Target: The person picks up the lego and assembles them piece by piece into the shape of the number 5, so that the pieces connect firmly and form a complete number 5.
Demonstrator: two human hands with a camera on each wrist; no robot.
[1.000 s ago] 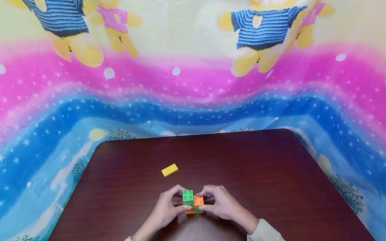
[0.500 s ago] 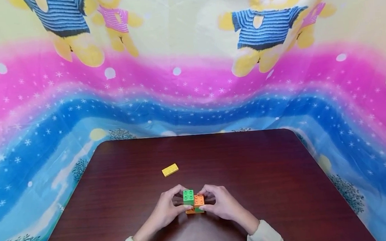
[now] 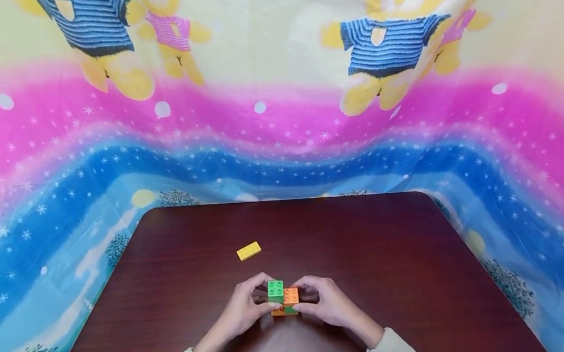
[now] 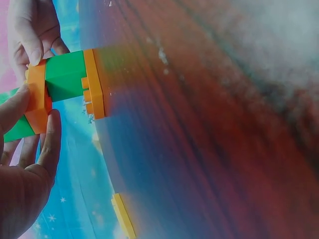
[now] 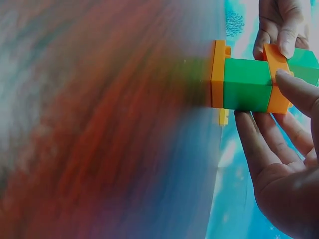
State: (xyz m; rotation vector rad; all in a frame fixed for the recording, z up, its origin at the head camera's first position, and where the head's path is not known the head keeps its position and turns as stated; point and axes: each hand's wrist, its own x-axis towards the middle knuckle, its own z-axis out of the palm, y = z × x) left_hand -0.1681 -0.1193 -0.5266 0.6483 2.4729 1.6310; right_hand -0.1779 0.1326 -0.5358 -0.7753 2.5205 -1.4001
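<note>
A small stack of toy building bricks stands on the table before me. At its base lies an orange plate [image 5: 218, 74]. A green brick [image 5: 246, 84] sits on one end of that, then an orange brick [image 3: 291, 295] laid across, and a green brick [image 3: 275, 288] on top at the left. My left hand [image 3: 244, 303] pinches the upper part of the stack, thumb in front and fingers behind, around the orange brick in the left wrist view. From the other side, my right hand [image 3: 329, 305] holds the orange brick's right end, its fingertips near the edge.
A yellow plate brick [image 3: 248, 251] lies on the dark wooden table [image 3: 367, 246], beyond the stack and to its left. A patterned cloth [image 3: 281, 170] with bears hangs around the table's back and sides.
My right hand has eased slightly to the right, its fingertips covering less of the orange brick. The left hand and the stack keep their places. The head view has tilted up a little.
</note>
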